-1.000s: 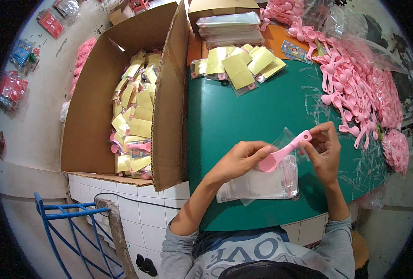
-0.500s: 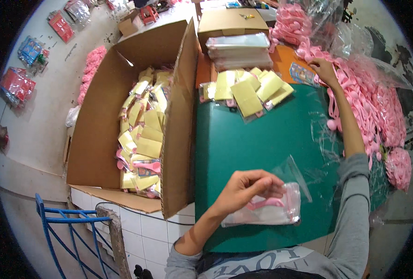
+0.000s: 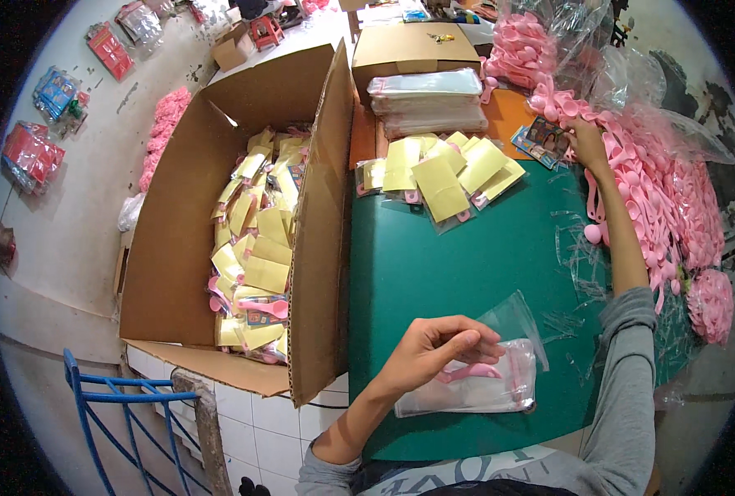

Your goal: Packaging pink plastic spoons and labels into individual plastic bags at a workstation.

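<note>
My left hand [image 3: 443, 351] hovers over a stack of clear plastic bags [image 3: 475, 401] near the front of the green table. Its fingers curl in toward the thumb; whatever they may pinch is hidden. Just under them lies a pink spoon [image 3: 471, 372], partly covered by the hand. A loose clear flap [image 3: 512, 318] rises beside the fingertips. At the far right, my right hand [image 3: 587, 142] reaches out and grips the edge of a printed card [image 3: 549, 136]. More printed cards [image 3: 529, 149] lie beneath it, next to the heap of pink spoons [image 3: 644, 198].
A tall cardboard box [image 3: 318, 248] on the left holds many packed pouches with yellow cards. Yellow-backed pouches [image 3: 442, 186] lie at the table's far side. Behind them stand a stack of clear bags [image 3: 425, 95] and a closed carton [image 3: 417, 50]. Plastic scraps [image 3: 578, 256] litter the right.
My right hand has closed on a printed card and lifted its edge off the pile. My left hand stays over the bags, with the view shifted slightly.
</note>
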The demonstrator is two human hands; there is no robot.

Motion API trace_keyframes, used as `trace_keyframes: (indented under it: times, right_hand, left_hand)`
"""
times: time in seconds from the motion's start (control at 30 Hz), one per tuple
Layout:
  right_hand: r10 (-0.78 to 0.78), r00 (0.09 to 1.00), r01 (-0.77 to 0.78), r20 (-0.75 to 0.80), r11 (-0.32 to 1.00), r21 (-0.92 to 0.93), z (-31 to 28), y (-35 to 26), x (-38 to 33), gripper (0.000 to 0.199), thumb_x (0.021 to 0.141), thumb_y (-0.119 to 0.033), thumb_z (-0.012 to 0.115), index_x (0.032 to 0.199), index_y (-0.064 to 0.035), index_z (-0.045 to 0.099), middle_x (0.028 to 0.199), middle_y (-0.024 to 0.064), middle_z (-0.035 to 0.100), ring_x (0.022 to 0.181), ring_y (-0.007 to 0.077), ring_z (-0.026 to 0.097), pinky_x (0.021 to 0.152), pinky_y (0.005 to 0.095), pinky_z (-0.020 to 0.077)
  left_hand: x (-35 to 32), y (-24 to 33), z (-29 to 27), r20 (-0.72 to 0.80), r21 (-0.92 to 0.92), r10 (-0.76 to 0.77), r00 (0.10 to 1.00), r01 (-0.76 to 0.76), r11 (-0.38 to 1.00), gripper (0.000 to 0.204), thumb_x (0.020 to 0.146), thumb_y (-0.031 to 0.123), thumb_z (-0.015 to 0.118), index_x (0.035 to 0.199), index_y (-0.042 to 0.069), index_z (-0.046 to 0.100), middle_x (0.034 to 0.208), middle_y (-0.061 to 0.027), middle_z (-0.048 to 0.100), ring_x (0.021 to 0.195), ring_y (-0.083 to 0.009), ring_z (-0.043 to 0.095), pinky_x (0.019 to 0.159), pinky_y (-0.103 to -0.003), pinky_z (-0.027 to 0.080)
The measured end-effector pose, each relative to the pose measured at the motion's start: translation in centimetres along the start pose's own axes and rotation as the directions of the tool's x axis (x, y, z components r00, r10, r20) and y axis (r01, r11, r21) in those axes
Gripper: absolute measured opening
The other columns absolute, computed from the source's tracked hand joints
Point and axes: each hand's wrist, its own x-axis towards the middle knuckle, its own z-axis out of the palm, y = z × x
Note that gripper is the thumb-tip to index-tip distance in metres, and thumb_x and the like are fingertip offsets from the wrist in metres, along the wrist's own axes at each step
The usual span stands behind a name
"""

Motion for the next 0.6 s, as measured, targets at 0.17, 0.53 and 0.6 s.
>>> trace_keyframes:
  times: [0.17,0.53,0.6]
  right_hand:
    - [-0.124,0.987,0.142,-0.1,0.97,0.199,-9.0,-7.7,-2.6,0.017,0.072,-0.007,0.056,0.087,-0.0032,0.061,0.083,0.0145,0.06,0.08,0.0312,0.059,0.073,0.0384,0.0466]
    - [0.057,0.947,-0.29,0.315,0.571,0.768,-21.7,-21.3,-15.2,0.023,0.075,0.002,0.061,0.097,-0.0035,0.06,0.087,0.0032,0.06,0.078,0.0083,0.057,0.066,0.0221,0.0471]
    - [-0.008,0.956,-0.21,0.292,0.675,0.707,-22.3,-22.8,-16.2,0.021,0.075,0.002,0.061,0.095,-0.0036,0.061,0.085,0.0042,0.06,0.076,0.0104,0.058,0.064,0.0232,0.0477]
  left_hand:
    - [-0.1,0.2,0.7,-0.053,0.094,0.025,0.998,-0.02,0.995,0.023,0.09,0.012,0.048,0.096,-0.008,0.058,0.092,-0.0182,0.063,0.088,-0.0237,0.063,0.079,-0.033,0.051]
    - [-0.3,0.1,0.8,-0.115,0.227,0.111,0.987,-0.083,0.97,0.022,0.09,0.011,0.049,0.1,-0.006,0.059,0.093,-0.0144,0.063,0.088,-0.0185,0.062,0.08,-0.029,0.051]
    - [-0.3,0.1,0.9,-0.108,0.24,0.111,0.988,-0.082,0.967,0.022,0.09,0.011,0.049,0.099,-0.006,0.059,0.093,-0.0142,0.063,0.088,-0.0182,0.062,0.08,-0.029,0.052]
